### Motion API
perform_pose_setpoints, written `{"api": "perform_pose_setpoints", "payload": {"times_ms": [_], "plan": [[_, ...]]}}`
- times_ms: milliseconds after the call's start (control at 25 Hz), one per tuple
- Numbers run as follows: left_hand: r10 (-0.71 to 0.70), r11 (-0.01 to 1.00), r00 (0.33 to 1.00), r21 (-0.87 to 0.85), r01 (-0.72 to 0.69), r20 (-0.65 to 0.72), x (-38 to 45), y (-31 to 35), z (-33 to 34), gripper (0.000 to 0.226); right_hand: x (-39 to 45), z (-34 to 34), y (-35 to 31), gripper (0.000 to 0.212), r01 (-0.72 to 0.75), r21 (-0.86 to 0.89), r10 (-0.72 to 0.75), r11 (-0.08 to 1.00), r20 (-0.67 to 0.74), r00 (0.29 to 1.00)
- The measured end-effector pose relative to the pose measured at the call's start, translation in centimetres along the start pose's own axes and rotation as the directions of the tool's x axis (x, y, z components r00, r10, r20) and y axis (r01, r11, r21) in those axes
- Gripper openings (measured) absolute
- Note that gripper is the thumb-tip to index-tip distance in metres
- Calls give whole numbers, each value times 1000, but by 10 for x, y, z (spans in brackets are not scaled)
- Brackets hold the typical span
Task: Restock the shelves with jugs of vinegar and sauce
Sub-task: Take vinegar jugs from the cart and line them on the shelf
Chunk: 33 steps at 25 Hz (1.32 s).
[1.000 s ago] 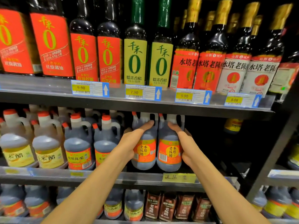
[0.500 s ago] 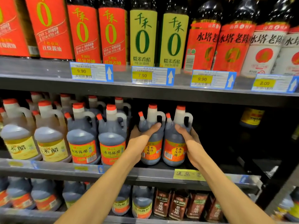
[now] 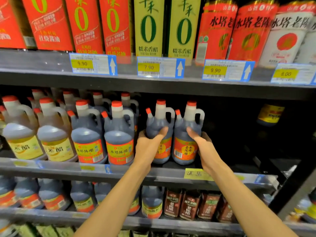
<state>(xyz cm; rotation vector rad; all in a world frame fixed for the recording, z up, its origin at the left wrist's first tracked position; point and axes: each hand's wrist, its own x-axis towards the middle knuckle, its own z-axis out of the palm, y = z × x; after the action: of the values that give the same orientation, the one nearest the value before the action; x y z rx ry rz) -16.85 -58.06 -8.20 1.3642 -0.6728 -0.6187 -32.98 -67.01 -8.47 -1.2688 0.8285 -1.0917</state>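
Observation:
Two dark vinegar jugs with red caps and orange labels stand side by side on the middle shelf (image 3: 171, 175). My left hand (image 3: 149, 146) grips the left jug (image 3: 159, 124) around its body, thumb across the front. The right jug (image 3: 185, 147) is held by my right hand (image 3: 202, 146) from its right side. Both jugs are upright, and their bases look set on the shelf just behind its front edge.
Left of them stand matching dark jugs (image 3: 119, 144) and pale rice vinegar jugs (image 3: 22, 139). Dark open shelf space lies to the right, with one yellow-labelled bottle (image 3: 270, 115) far back. Tall bottles and price tags (image 3: 160, 67) fill the shelf above; more jugs and cartons (image 3: 189, 206) sit below.
The jugs have gone from being carried under the upper shelf to standing lower and deeper on the middle shelf. The view has closed in. Both hands kept their hold.

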Motion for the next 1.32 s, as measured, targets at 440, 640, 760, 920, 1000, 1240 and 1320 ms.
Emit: {"api": "perform_pose_setpoints", "payload": {"times_ms": [440, 640, 760, 920, 1000, 1240, 1320], "plan": [[-4, 994, 998, 108, 12, -69, 3, -6, 4, 88, 3, 8, 5, 102, -22, -51, 22, 998, -12, 1000], [-9, 998, 1000, 54, 10, -18, 23, -5, 5, 67, 25, 16, 3, 117, -75, -149, 71, 986, -31, 997], [5, 998, 999, 66, -3, -40, 38, -5, 11, 54, 43, 23, 4, 98, -99, -165, 87, 981, -84, 993], [-19, 997, 996, 69, 25, -85, 55, -3, 19, 68, 60, 26, 5, 96, -85, -152, 78, 985, -48, 996], [-20, 999, 997, 43, 23, -78, 61, -5, 20, 75, 65, 27, 5, 97, -71, -138, 70, 988, -16, 997], [21, 998, 997, 55, -17, -78, 70, -5, 21, 74, 74, 31, 6, 87, -36, -122, 38, 992, 15, 999], [28, 998, 997, 63, -23, -74, 73, -5, 21, 66, 77, 32, 6, 80, -38, -116, 40, 993, 8, 999]]}}
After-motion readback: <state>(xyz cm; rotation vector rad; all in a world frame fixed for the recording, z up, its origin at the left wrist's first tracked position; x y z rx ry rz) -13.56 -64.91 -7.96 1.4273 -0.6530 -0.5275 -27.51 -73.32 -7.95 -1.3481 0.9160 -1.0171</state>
